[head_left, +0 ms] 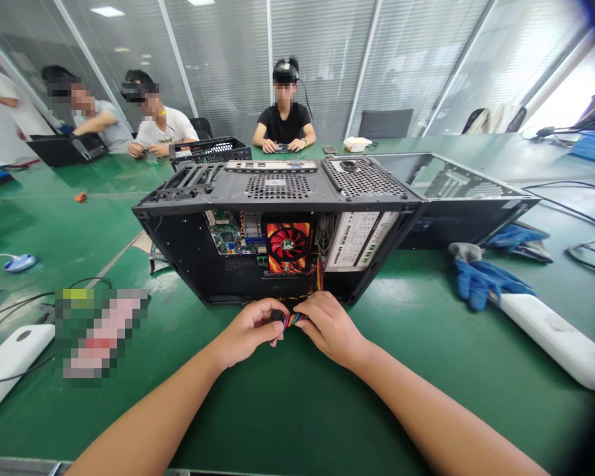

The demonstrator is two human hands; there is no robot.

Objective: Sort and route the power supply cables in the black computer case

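Left hand (pixel 248 334) was curled around the black end (pixel 277 315) of some colorful wires (pixel 292 320), right hand (pixel 331 328) pinched 'em alongside.

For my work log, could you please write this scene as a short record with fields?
Left hand: holding a dark part of the wire bundle
Right hand: gripping its coloured wires
Computer case: on green table, open side facing the hands
Inside case: red fan, labelled power supply, circuit board
Table's right side: blue gloves
Across: person in black shirt
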